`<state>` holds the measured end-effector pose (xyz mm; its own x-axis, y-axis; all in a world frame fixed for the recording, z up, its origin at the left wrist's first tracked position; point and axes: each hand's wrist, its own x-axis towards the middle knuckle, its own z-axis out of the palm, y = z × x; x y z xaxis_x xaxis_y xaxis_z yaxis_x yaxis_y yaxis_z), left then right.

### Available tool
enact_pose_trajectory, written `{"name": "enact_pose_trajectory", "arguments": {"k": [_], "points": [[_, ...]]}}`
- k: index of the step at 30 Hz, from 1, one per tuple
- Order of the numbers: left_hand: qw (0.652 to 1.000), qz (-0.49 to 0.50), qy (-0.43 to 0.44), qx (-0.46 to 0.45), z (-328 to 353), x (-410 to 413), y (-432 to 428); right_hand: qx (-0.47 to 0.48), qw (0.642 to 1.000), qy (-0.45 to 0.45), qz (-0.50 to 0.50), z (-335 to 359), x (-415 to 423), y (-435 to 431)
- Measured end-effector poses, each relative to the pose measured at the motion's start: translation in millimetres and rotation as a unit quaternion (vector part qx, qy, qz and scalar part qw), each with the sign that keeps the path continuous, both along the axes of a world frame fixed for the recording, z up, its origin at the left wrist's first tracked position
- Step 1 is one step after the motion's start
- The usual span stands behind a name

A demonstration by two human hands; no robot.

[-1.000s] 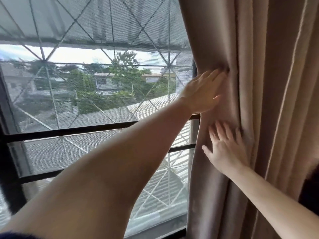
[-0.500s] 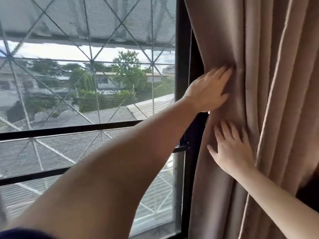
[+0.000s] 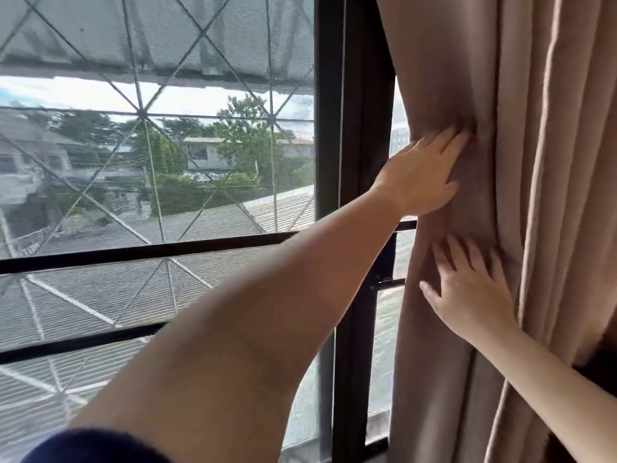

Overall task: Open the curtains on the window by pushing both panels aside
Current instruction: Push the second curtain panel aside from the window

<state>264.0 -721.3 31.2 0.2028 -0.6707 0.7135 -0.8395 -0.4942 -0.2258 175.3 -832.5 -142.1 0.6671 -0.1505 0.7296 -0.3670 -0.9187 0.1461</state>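
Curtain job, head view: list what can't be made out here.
- Curtain rail and hooks: cut off by the top edge of the head view, above the curtain panel.
- The other panel: outside the frame, so its state is unknown.
- Window strip behind the gathered fabric: only a sliver shows.
- Left hand and right hand: palms lie flat on the cloth, undersides hidden.
- Window frame bottom sill: partly blocked by the left forearm.

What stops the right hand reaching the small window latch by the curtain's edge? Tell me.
Probably nothing. The latch sits uncovered on the dark frame, just left of the curtain. The right hand lies flat on that cloth close beside it, open and holding nothing.
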Motion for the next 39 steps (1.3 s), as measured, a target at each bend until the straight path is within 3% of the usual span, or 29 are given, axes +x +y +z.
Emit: {"name": "enact_pose_trajectory", "arguments": {"k": [16, 39], "points": [[0.999, -0.024, -0.041, -0.005, -13, 3, 40, -0.004, 1.000, 0.019, -0.006, -17, -5, 31], [0.998, -0.044, -0.030, 0.034, -46, -21, 220, 0.060, 0.998, 0.028, -0.013, -41, -39, 221]]}}
